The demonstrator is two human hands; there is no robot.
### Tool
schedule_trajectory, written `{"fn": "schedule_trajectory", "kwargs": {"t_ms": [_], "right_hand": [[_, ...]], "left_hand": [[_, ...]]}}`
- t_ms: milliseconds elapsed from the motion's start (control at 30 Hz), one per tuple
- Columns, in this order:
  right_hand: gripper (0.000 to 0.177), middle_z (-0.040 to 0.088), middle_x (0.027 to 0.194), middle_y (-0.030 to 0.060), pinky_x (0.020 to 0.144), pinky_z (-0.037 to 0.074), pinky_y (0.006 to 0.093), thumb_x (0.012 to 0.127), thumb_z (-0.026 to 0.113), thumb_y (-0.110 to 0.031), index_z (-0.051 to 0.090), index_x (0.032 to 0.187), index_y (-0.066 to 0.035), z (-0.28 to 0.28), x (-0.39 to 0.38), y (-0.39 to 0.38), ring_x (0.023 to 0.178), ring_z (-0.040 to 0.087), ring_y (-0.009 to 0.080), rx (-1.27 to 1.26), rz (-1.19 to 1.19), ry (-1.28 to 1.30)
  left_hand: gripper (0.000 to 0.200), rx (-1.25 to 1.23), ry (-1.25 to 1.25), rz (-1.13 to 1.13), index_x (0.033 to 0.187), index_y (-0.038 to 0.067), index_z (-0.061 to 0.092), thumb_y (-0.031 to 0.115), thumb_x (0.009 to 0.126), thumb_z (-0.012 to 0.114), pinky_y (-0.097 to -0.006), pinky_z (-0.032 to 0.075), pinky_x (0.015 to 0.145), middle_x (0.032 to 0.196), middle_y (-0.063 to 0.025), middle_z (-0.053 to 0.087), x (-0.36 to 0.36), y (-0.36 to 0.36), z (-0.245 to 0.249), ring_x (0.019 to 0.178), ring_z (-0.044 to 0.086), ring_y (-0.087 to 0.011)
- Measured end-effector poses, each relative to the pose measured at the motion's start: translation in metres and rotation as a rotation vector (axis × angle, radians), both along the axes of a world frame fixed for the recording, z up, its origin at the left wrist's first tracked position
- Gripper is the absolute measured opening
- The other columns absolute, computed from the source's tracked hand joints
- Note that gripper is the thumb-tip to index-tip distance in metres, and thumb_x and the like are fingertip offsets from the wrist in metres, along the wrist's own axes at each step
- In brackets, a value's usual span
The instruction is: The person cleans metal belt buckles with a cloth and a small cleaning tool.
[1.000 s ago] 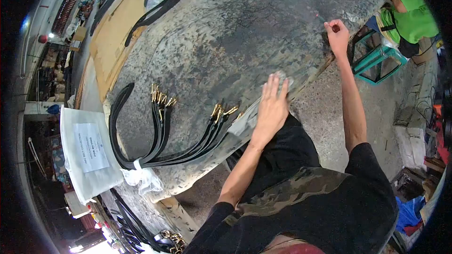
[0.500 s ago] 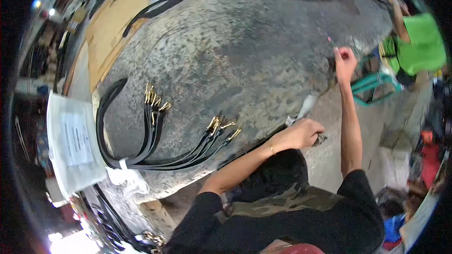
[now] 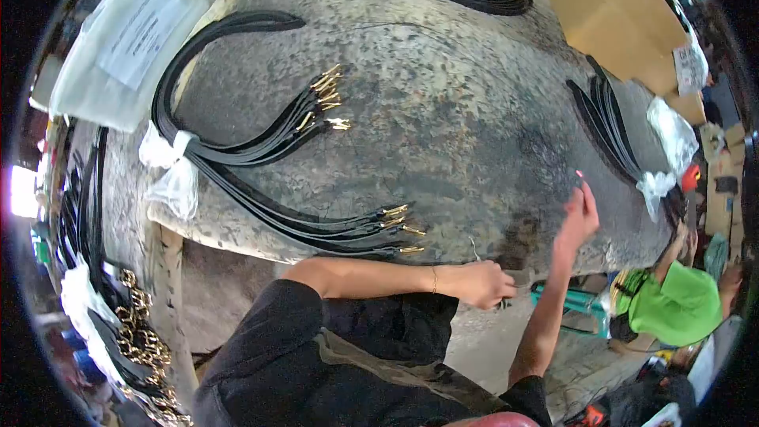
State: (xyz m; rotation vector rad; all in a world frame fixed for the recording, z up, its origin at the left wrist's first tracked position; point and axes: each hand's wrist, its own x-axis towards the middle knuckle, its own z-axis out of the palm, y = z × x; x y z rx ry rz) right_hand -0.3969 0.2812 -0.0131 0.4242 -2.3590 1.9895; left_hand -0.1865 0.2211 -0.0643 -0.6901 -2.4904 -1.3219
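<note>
My left hand [image 3: 481, 285] is closed at the table's near edge, its fingers around something small and greyish that I cannot make out. To its right, my right hand [image 3: 579, 221] is raised over the table, thumb and fingers drawn together. A tiny pink-tipped thing [image 3: 579, 175] shows at its fingertips, too small to name. Left of my hands lies a bundle of black straps [image 3: 277, 217] with gold-coloured metal ends [image 3: 405, 225]. White plastic [image 3: 182, 142] ties the bundle together where it bends.
More black straps lie at the table's far side [image 3: 506, 0] and right side [image 3: 605, 115]. Cardboard [image 3: 617, 20] and a white container [image 3: 130, 39] border the worn table [image 3: 443, 111]. At right sits another person in green [image 3: 672, 308]. Straps with gold hardware [image 3: 142, 332] hang at left.
The view has turned, bringing the strap bundle higher and more of the table's right side into sight. My right hand's fingers look straighter; my left hand stays closed at the table edge.
</note>
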Motion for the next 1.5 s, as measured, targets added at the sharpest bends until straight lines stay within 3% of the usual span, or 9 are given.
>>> {"fn": "schedule_trajectory", "kwargs": {"t_ms": [367,433,533,667,1000,1167,1300,1367,1500], "right_hand": [[0.021,0.064,0.09,0.0036,0.066,0.045,0.0209,0.092,0.061,-0.005,0.062,0.111,0.003,-0.017,0.113,-0.305,0.075,0.056,0.007,-0.095,0.853,-0.123],[0.021,0.065,0.091,0.0042,0.068,0.046,0.0207,0.091,0.061,-0.004,0.062,0.111,0.002,-0.03,0.134,-0.332,0.077,0.057,0.0073,-0.139,0.922,-0.163],[0.02,0.064,0.092,0.0047,0.062,0.045,0.0208,0.091,0.063,-0.004,0.061,0.109,0.004,-0.038,0.15,-0.333,0.07,0.054,0.0062,-0.146,0.961,-0.122],[0.018,0.066,0.09,0.0056,0.059,0.044,0.0204,0.09,0.064,-0.004,0.063,0.107,0.003,-0.045,0.134,-0.337,0.066,0.053,0.0064,-0.203,0.951,-0.346],[0.019,0.067,0.093,0.011,0.061,0.047,0.0247,0.091,0.063,-0.006,0.063,0.107,0.005,-0.047,0.124,-0.337,0.065,0.054,0.009,-0.241,0.991,-0.427],[0.02,0.068,0.093,0.0116,0.06,0.046,0.0246,0.093,0.061,-0.008,0.061,0.109,0.005,-0.05,0.124,-0.338,0.064,0.053,0.0086,-0.276,1.018,-0.472],[0.022,0.068,0.092,0.0106,0.059,0.045,0.0226,0.094,0.059,-0.008,0.06,0.112,0.005,-0.05,0.125,-0.337,0.063,0.052,0.008,-0.261,1.038,-0.434],[0.022,0.068,0.092,0.0103,0.059,0.045,0.0225,0.094,0.059,-0.009,0.06,0.112,0.005,-0.05,0.124,-0.338,0.063,0.052,0.0079,-0.251,1.051,-0.425],[0.023,0.068,0.092,0.0101,0.058,0.045,0.0229,0.095,0.059,-0.011,0.061,0.112,0.005,-0.048,0.126,-0.336,0.062,0.051,0.0077,-0.212,1.035,-0.435]], "left_hand": [[0.022,-0.339,0.138,-0.068,0.095,0.006,0.058,0.018,0.077,0.053,-0.0469,0.049,0.078,0.095,-0.0161,0.06,0.003,0.004,-0.016,0.088,0.062,-0.0347],[0.021,0.115,0.477,0.168,0.095,0.005,0.059,0.017,0.081,0.05,-0.0468,0.047,0.085,0.098,-0.0201,0.062,0.003,0.013,-0.024,0.097,0.06,-0.0359],[0.024,0.352,0.296,0.098,0.097,0.003,0.059,0.02,0.084,0.047,-0.0481,0.047,0.085,0.098,-0.0223,0.062,-0.009,0.065,-0.089,0.095,0.06,-0.039],[0.033,0.082,-0.098,-0.347,0.091,0.001,0.065,0.029,0.087,0.048,-0.0519,0.05,0.075,0.093,-0.0217,0.066,0.005,-0.013,-0.001,0.084,0.063,-0.0407],[0.041,0.56,0.011,0.02,0.114,-0.004,0.056,0.027,0.089,0.044,-0.0498,0.045,0.087,0.108,-0.025,0.062,0.017,-0.012,0.023,0.098,0.059,-0.0432],[0.069,-0.006,-0.289,-0.322,0.133,-0.001,0.045,0.041,0.08,0.057,-0.0531,0.032,0.105,0.132,-0.0272,0.048,-0.008,0.017,-0.03,0.122,0.046,-0.0421],[0.066,0.033,-0.24,-0.336,0.132,-0.001,0.046,0.041,0.081,0.056,-0.0515,0.031,0.107,0.136,-0.0267,0.045,-0.002,0.014,-0.028,0.126,0.043,-0.0405],[0.03,0.166,-0.003,-0.084,0.099,-0.005,0.061,0.019,0.083,0.052,-0.0504,0.047,0.084,0.102,-0.0233,0.064,0.004,0.023,-0.039,0.092,0.061,-0.0407],[0.029,0.098,-0.163,-0.223,0.101,-0.002,0.06,0.019,0.084,0.051,-0.05,0.048,0.082,0.1,-0.022,0.064,0.005,0.015,-0.03,0.091,0.061,-0.0397]]}}
